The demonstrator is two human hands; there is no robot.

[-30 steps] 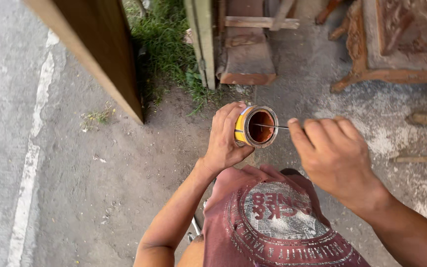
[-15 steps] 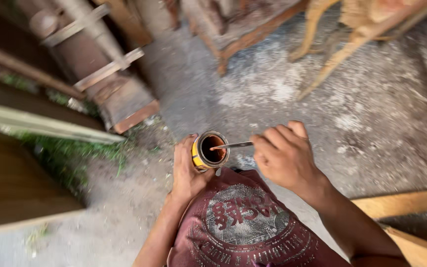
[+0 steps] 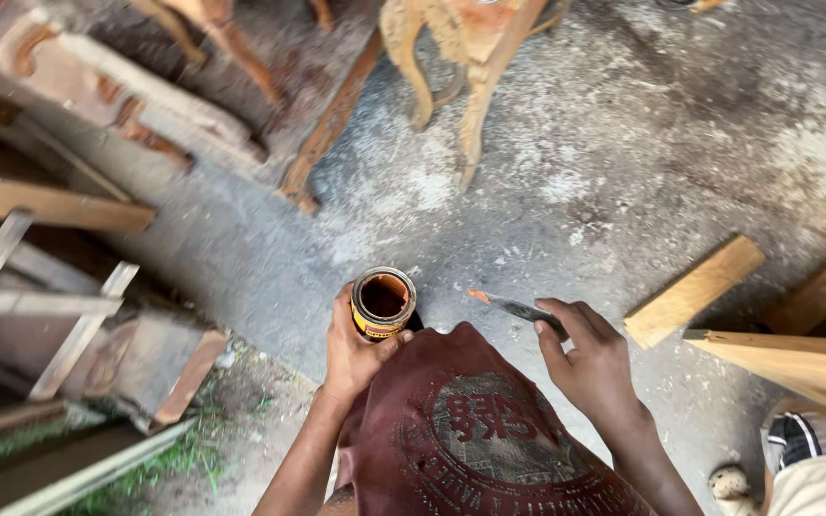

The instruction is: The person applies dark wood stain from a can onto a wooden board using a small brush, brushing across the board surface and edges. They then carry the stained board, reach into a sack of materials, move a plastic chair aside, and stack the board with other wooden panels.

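A: What's the left hand (image 3: 354, 354) got?

B: A small round metal tin with a yellow band and a rusty brown inside (image 3: 382, 303) — open top, held upright. Fingers wrapped round its side, thumb on the near wall, so that hand's clamped on the tin, just above the dark red printed cloth (image 3: 475, 435) on the person's front.

A: And the right hand (image 3: 593, 361)?

B: Right of the tin, a bit apart from it. Fingers pinched together on a thin dark stick with an orange-stained tip (image 3: 516, 308). The tip points toward the tin but stops short — not touching the rim, not inside.

A: Anything under the tin?

B: Grey dusty concrete floor (image 3: 623, 162), pale patches on it. Tin's up in the air over it.

A: Rest of the scene, relative to the tin?

B: Up and right: curved pale wooden furniture legs (image 3: 470, 86). Up and left: a carved reddish wooden frame (image 3: 126, 91) lying on the ground, w/ a long brown batten (image 3: 332, 124) beside it. Left: grey weathered wooden slats (image 3: 59, 306), some grass (image 3: 193, 454) below them. Right: a short pale wooden plank (image 3: 695, 290) flat on the floor, and a lighter tapered board (image 3: 795, 358) past it. Far bottom right there's a foot in a sandal (image 3: 733, 483) — can't tell whose.
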